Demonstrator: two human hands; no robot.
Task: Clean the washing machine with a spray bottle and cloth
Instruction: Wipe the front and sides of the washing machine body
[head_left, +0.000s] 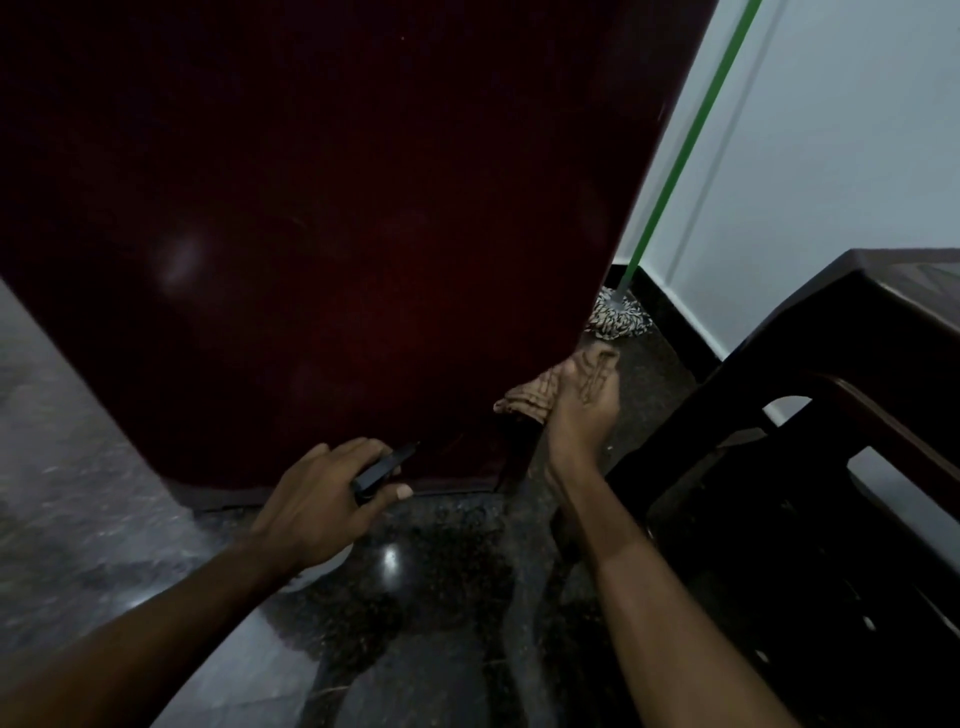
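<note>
My right hand (582, 402) presses the cloth (524, 397) flat against the washing machine (322, 234) at its lower corner; my left hand (322, 499), below, grips the spray bottle (382, 470), nozzle aimed ready.

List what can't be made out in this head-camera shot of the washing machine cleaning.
- Spray bottle, head view: only the dark nozzle shows; the left hand covers the body.
- Cloth: mostly hidden under the right hand; its full extent is unclear.
- Washing machine: top and left cut off by the frame; the panel is too dark to show dirt.
- Mop: head partly behind the machine's corner, handle cut off at the top.
</note>
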